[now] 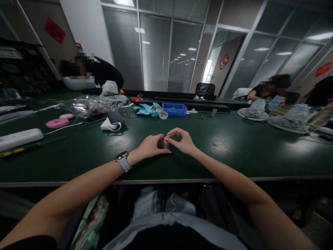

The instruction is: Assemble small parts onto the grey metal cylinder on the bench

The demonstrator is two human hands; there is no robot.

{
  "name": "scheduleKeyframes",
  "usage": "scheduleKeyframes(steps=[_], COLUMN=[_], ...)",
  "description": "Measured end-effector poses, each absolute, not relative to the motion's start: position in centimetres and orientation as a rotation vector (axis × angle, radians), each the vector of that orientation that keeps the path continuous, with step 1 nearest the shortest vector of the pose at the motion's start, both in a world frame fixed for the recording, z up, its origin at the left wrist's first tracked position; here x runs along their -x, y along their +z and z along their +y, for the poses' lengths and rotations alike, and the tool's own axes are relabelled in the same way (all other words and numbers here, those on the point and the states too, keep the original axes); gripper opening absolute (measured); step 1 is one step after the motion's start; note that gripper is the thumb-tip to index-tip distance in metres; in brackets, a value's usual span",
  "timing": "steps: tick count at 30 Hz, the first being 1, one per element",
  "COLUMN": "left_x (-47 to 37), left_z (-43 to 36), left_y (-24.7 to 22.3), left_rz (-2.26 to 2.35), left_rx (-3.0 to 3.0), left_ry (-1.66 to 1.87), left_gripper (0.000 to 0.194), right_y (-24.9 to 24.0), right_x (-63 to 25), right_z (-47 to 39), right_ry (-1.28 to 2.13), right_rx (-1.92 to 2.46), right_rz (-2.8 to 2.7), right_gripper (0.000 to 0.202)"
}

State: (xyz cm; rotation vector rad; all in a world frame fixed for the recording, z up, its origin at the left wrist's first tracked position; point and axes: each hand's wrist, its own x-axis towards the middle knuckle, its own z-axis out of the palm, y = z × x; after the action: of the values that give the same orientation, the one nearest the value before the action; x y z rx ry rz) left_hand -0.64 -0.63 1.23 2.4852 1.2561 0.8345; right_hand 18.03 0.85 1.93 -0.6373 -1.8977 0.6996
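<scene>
A small grey metal cylinder [167, 145] stands upright on the dark green tabletop [145, 170], a little in front of me. My left hand [152, 146] curves around its left side, thumb along the near side and fingers behind it. From the right, my right hand [183, 140] bends over the cylinder, with thumb and fingertips closed at its top. Whatever those fingertips pinch there is too small to make out. A watch [123, 161] is on my left wrist.
On the left lie a white power strip [20, 139], a screwdriver [19, 150], a pink disc [57, 123] and a white adapter [110, 125]. Further back are blue fan blades [145, 109], a blue basket [174, 110] and another small cylinder [213, 112]. Other people bend over the table's far side.
</scene>
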Motion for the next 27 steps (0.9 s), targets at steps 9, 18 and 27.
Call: scheduleKeyframes(steps=[9,18,27], left_x=[0.6,0.6,0.7], left_z=[-0.9,-0.9,-0.8], left_y=[1.4,1.4,1.3], left_rz=[1.245,1.228,1.225], left_rx=[-2.445,-2.424,-2.433], left_ry=[0.827,0.832,0.832], left_gripper=[0.051,0.05,0.05], right_y=[2.0,0.2,0.9], right_x=[-21.8,-22.8,-22.4], right_z=[3.5,5.1,4.5], right_ry=[0.8,1.052,0.877], right_rx=[0.802,0.846,0.844], right_rz=[-1.944,-2.157,-2.086], right_gripper=[0.032,0.038,0.034])
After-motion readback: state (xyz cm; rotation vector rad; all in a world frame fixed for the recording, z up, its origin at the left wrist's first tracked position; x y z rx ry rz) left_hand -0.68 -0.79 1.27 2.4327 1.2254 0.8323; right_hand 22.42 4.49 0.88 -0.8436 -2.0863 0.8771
